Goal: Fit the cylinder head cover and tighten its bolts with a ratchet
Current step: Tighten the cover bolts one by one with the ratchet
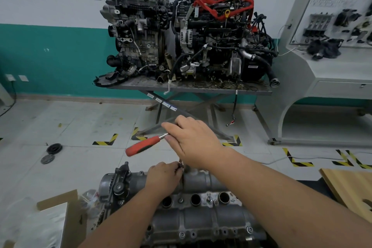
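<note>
The cover (pixel 193 215) sits at six o'clock, low in view, a grey cast piece with three round plug wells across its middle and bolts (pixel 182 234) showing along its near edge. The left hand (pixel 163 179) rests on its far edge, fingers curled in a grip round a thin metal shaft (pixel 182 169) that stands up from the cover; what is on the shaft's lower end is hidden by the fingers. The right hand (pixel 193 141) hangs just above it, toward twelve o'clock, its fingers folded over the head of the ratchet (pixel 146 145), gripping it there. The ratchet's red handle sticks out toward nine o'clock, tilted down a little and blurred. At eleven o'clock of the cover a chain and sprocket end (pixel 118 183) is exposed. Far back at twelve o'clock two engines (pixel 187 34) stand side by side on a steel surface (pixel 189 87) with crossed legs, the right one wrapped in a red strap (pixel 223 2). At two o'clock a grey training panel (pixel 332 26) carries wiring and parts. Two dark discs (pixel 51 153) lie on the tiled floor at nine o'clock, a cardboard box (pixel 60 211) sits at seven o'clock, and a wooden board (pixel 350 187) shows at four o'clock.
</note>
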`<state>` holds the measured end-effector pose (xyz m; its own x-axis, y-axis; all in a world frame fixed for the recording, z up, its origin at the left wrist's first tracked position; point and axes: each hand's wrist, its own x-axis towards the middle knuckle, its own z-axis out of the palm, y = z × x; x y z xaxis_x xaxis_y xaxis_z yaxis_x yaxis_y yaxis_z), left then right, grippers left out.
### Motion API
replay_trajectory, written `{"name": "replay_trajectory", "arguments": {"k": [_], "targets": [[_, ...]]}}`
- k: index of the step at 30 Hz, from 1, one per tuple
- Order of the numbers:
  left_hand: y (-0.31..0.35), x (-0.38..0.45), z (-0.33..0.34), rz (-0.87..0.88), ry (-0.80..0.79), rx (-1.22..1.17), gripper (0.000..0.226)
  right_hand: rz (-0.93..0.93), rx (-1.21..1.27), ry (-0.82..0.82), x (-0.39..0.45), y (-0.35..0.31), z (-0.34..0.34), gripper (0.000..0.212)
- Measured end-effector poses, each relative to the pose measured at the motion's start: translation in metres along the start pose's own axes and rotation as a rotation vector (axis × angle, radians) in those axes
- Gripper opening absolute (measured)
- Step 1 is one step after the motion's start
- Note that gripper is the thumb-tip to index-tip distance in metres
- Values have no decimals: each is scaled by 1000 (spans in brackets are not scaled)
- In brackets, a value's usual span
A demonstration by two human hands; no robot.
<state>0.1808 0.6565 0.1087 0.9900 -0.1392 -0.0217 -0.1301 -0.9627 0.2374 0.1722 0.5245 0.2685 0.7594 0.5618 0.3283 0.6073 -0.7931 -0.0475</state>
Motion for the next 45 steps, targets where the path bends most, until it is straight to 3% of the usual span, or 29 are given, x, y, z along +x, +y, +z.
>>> {"name": "replay_trajectory", "arguments": {"k": [4,6,8,10,12,15,20,22,27,32,40,45], "targets": [[1,-2,-2,6,13,-9,35,245,206,-83,12,-8,-11,31],[2,-2,-2,17,13,1,35,488,626,-135,16,-10,-17,30],[1,-2,-2,22,20,15,35,723,1252,-120,17,-17,-16,25],[1,-2,-1,26,22,23,37,864,1750,75,14,-23,-8,29],[1,-2,-1,20,17,30,38,947,1927,311,13,-26,7,29],[1,-2,-1,18,32,-3,37,821,1687,430,10,-26,25,18],[0,0,0,-48,-31,-211,34,104,326,595,0,-7,47,30],[2,-2,0,-17,-8,-288,36,-32,123,525,4,3,41,36],[3,-3,-6,19,36,-2,35,-34,7,342,1,3,23,31],[2,-1,-4,20,3,19,38,7,15,108,-3,2,11,54],[1,-1,-2,20,11,7,36,-65,31,59,0,8,4,45],[2,-1,0,9,9,12,35,146,91,-26,12,-5,-6,36]]}}
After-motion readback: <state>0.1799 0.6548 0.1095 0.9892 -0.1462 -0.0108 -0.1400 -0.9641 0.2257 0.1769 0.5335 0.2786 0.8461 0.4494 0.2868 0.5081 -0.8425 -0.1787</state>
